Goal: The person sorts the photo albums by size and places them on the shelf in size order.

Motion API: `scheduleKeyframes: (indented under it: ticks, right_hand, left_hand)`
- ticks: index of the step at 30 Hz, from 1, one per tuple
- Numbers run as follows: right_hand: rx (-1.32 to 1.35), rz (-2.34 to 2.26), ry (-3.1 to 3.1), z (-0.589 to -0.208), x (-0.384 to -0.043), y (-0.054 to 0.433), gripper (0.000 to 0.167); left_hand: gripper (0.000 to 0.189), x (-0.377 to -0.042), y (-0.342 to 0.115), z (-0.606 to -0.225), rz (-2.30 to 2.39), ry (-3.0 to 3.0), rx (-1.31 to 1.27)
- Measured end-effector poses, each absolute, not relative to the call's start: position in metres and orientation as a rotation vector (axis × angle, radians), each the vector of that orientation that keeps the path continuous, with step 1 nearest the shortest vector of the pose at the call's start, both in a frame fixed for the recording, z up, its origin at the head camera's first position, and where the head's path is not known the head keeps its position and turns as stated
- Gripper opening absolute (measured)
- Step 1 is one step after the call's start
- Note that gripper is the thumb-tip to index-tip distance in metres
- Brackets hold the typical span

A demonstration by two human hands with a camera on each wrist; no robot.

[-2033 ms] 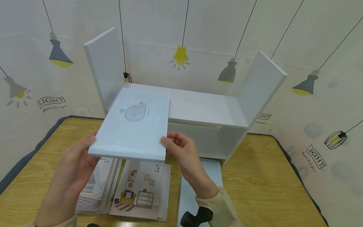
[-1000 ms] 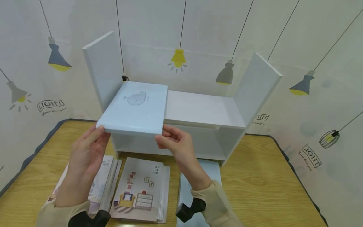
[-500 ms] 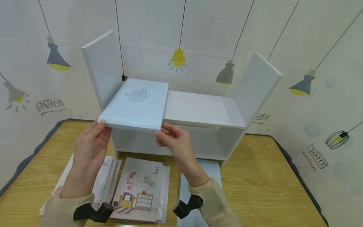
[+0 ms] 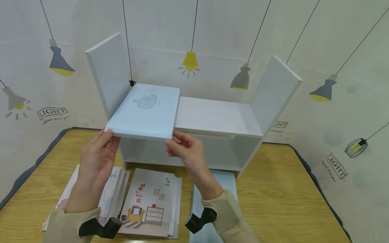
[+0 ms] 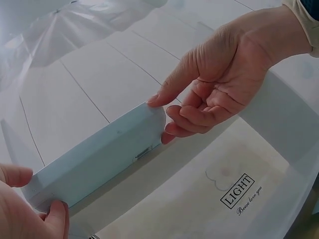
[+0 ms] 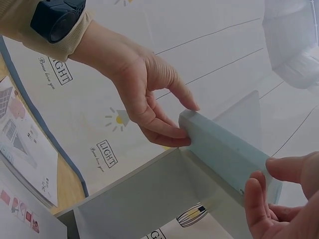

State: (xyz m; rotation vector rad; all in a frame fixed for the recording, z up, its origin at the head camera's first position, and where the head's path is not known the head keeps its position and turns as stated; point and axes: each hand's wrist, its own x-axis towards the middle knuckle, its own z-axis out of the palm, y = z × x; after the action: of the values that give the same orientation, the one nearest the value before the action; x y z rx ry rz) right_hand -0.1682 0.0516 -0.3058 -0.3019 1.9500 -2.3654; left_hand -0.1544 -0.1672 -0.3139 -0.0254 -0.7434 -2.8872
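Observation:
In the head view, a light blue book (image 4: 143, 116) with a grey whale on its cover lies over the left end of the white shelf's upper board (image 4: 217, 114). Its near edge sticks out past the board's front. My left hand (image 4: 96, 160) pinches the near left corner, thumb on top and fingers below. At the near right corner my right hand (image 4: 189, 152) pinches it likewise. The left wrist view shows the book's edge (image 5: 99, 157), with a small barcode, between both hands. Whether the book bears on the board is hidden.
The white shelf has upright side panels, left (image 4: 110, 74) and right (image 4: 276, 94). Before it on the wooden table (image 4: 282, 195) lie a left stack of books (image 4: 112, 192), a middle stack (image 4: 149, 202) and another light blue book (image 4: 228, 182). A lamp-printed backdrop (image 4: 212, 27) hangs behind.
Both hands have carried the book forward and away, from in front of the shelf to over its upper board. In the last half second it has barely moved.

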Motion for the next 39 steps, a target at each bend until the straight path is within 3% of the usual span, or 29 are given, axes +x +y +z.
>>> scheduleKeyframes:
  ticks: [12,39]
  right_hand:
    - [-0.337,-2.294,2.028,-0.313,-0.161,0.060,0.032]
    - [-0.289,-2.158,2.041,-0.333,-0.124,0.095,0.035]
  left_hand:
    - [0.029,-0.139,-0.168,-0.323,-2.900,-0.864,-0.155]
    - [0.019,-0.108,-0.134,-0.351,-2.916,-1.239,0.198]
